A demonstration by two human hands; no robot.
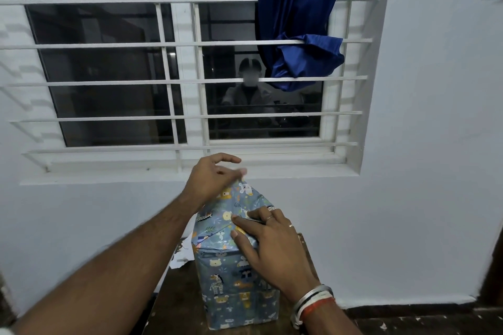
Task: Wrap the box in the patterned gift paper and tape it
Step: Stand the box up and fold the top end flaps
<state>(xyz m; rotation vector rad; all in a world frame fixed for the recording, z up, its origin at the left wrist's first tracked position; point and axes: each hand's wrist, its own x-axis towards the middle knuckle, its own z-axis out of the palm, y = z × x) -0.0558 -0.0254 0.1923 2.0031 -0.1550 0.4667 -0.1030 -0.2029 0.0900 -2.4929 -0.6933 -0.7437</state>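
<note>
Both hands are on the box (239,288), which stands upright on the brown bench (174,307) below the barred window (109,45), its sides covered in gift paper (245,196). My left hand (212,179) pinches the raised tip of the top flap between its fingers. My right hand (275,245) lies with fingers straight, pressing the folded paper down on the box's top.
</note>
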